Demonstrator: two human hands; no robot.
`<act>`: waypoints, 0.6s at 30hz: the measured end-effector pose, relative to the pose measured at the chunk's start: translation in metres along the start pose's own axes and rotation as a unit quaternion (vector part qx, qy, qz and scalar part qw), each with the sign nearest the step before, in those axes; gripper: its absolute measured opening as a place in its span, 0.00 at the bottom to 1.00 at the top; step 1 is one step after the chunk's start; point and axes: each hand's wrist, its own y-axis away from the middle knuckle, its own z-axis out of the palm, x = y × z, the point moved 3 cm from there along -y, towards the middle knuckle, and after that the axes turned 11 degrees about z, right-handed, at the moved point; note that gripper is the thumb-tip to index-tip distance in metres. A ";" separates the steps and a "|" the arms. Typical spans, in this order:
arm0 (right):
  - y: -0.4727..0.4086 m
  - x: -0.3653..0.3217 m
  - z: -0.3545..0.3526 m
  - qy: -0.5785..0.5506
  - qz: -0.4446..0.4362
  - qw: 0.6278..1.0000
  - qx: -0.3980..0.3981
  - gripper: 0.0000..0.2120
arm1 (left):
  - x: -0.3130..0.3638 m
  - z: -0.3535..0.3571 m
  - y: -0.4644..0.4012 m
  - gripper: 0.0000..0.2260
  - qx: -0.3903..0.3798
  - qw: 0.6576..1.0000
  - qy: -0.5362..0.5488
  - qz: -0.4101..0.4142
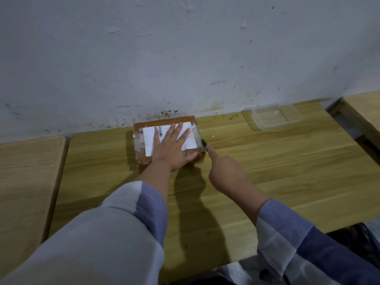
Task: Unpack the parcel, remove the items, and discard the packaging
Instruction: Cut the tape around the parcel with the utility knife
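The taped cardboard parcel lies sealed at the far middle of the wooden table, close to the wall. Our left hand presses flat and open on its label. Our right hand is closed around a small cutter at the parcel's right edge. We judge the opening step; next the blade must slit the tape shallowly.

The scene was dim and bluish, lit from above and behind the person. Soft dark shadows of the arms fell forward across the bench. The wide lens bowed the bench edges, and the near sleeves looked soft and blurred.
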 end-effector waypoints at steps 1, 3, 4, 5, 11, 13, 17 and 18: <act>0.001 0.001 -0.001 0.000 0.002 1.000 -0.001 0.34 | 0.000 0.000 0.000 0.39 -0.001 1.000 -0.001 0.000; 0.003 0.002 -0.002 -0.002 0.004 1.000 -0.003 0.34 | 0.001 -0.001 0.001 0.38 -0.001 1.000 -0.004 0.002; 0.004 0.003 -0.002 -0.002 0.005 1.000 -0.003 0.34 | 0.001 -0.001 0.001 0.38 -0.001 1.000 -0.005 0.002; 0.005 0.003 -0.003 -0.004 0.006 1.000 -0.004 0.35 | 0.001 -0.001 0.002 0.39 -0.001 1.000 -0.003 0.002; 0.001 0.015 -0.006 -0.136 0.017 0.990 -0.034 0.29 | -0.001 -0.001 0.001 0.41 -0.008 1.000 -0.002 -0.002; -0.002 0.023 -0.008 -0.240 0.028 0.970 -0.022 0.27 | 0.000 -0.002 0.001 0.42 -0.012 1.000 0.011 -0.014; -0.012 0.026 -0.003 -0.330 0.048 0.943 -0.008 0.26 | 0.010 -0.003 0.002 0.43 -0.030 0.994 0.091 -0.049; -0.016 0.022 0.000 -0.338 0.049 0.940 -0.009 0.26 | 0.012 -0.005 0.001 0.42 -0.031 0.991 0.118 -0.057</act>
